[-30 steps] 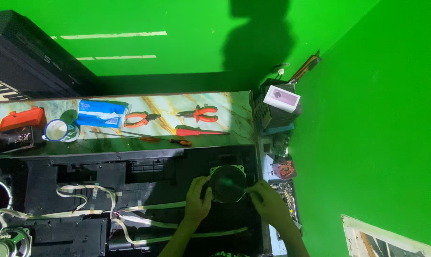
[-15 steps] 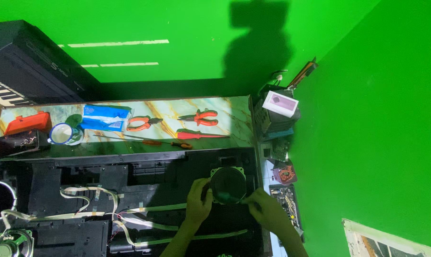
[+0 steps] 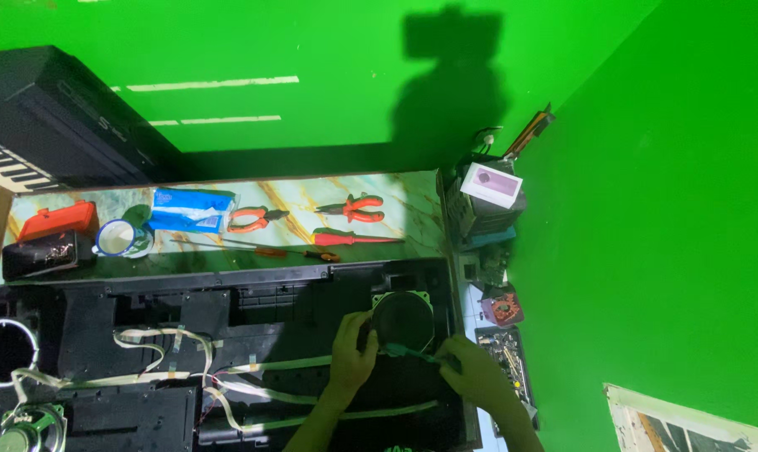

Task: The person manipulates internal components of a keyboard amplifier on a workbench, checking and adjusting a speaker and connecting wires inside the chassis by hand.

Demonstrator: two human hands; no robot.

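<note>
left hand (image 3: 351,351) grips round speaker (image 3: 403,322) edge | right hand (image 3: 477,378) grips green-handled tool (image 3: 412,353), tip hidden

A flat blue-and-white packet (image 3: 191,209) lies on the marbled shelf (image 3: 412,209) beside the orange pliers (image 3: 257,218), and a small white box with a purple face (image 3: 491,184) tops the stack at the shelf's right end.
</note>
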